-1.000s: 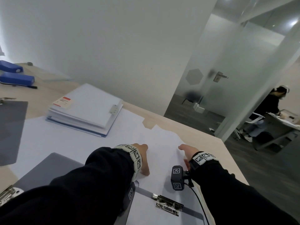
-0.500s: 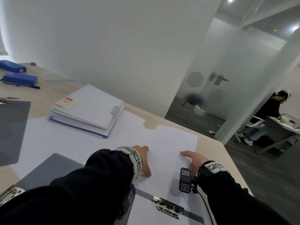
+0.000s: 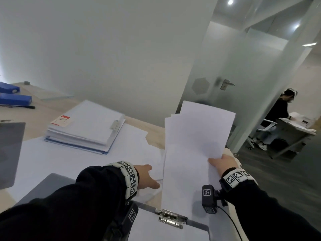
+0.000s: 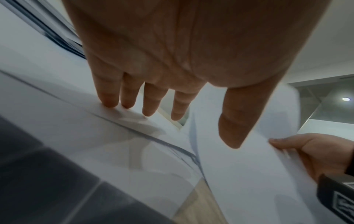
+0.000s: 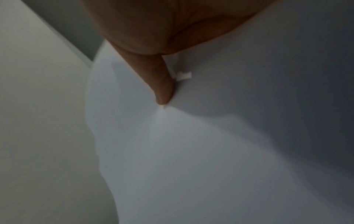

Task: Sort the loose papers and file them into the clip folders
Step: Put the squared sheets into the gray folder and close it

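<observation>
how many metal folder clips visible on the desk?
3. One clip on the grey folder nearest the camera, one on the thick white stack, one at the far-left edge. Paper may hide others.

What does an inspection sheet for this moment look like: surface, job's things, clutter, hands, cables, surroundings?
Surface: light wooden desk, mostly papered over.
Job's things: lifted sheets raised above the desk; grey clip folder near the person, its metal clip at the sheets' lower edge; stacked white folder behind; loose sheets flat.
Clutter: blue objects far left.
Hands: right hand pinches the lifted sheets; left hand straight, its fingers on the flat paper.
Cables: black cable from the right wrist camera.
Surroundings: glass door; seated person beyond.
</observation>
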A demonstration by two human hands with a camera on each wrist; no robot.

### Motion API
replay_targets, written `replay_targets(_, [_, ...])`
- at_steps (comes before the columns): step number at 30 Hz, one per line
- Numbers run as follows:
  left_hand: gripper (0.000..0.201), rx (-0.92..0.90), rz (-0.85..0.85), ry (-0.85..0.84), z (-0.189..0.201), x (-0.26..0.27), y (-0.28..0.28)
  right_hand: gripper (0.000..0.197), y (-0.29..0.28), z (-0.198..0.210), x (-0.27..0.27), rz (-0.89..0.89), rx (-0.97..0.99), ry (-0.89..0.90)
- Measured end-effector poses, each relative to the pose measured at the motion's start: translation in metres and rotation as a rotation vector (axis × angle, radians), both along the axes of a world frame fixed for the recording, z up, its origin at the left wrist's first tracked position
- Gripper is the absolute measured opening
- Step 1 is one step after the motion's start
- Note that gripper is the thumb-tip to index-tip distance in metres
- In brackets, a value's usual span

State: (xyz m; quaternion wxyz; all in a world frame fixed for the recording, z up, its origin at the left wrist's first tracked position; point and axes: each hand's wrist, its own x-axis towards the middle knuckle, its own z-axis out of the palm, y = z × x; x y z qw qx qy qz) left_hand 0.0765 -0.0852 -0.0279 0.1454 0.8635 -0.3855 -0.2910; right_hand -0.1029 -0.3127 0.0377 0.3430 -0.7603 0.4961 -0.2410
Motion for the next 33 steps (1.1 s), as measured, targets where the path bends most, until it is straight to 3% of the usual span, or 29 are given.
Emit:
replay_targets(5, [0.081, -0.182, 0.050, -0.035, 0.017, -0.014, 0.000, 0.018, -0.008, 0.026, -0.053, -0.069, -0.086, -0.297])
replay_targets(7, [0.075, -0.328, 0.079, -0.035, 0.030, -0.024, 0.000, 0.023, -0.004, 0.035, -0.072, -0.064, -0.082, -0.416])
replay_targets(12, [0.078, -0.803, 0.103, 0.169, 0.079, -0.060, -0.002, 0.008, 0.030, 0.061, -0.111, -0.015, -0.163, -0.600])
replay_targets(15, [0.072, -1.024, 0.105, 0.270, 0.111, -0.080, 0.001, 0.022, 0.053, 0.074, -0.131, 0.012, -0.183, -0.674])
replay_targets(18, [0.051, -1.146, 0.113, 0.286, 0.137, -0.097, 0.008, 0.036, 0.077, 0.087, -0.146, 0.034, -0.179, -0.751])
replay_targets(20, [0.019, -1.201, 0.090, 0.343, 0.145, -0.111, 0.015, 0.039, 0.087, 0.088, -0.155, 0.057, -0.148, -0.827])
replay_targets(21, [0.014, -1.208, 0.076, 0.365, 0.146, -0.118, 0.018, 0.040, 0.092, 0.086, -0.158, 0.065, -0.144, -0.846])
replay_targets(25, [0.023, -1.171, 0.075, 0.385, 0.125, -0.141, 0.035, 0.039, 0.113, 0.065, -0.168, 0.041, -0.114, -0.902])
replay_targets(29, [0.014, -1.152, 0.133, 0.509, 0.092, -0.153, 0.049, 0.038, 0.134, 0.034, -0.179, 0.053, -0.041, -0.886])
replay_targets(33, [0.017, -1.103, 0.141, 0.565, 0.076, -0.159, 0.062, 0.068, 0.140, 0.004, -0.185, 0.080, 0.054, -0.853])
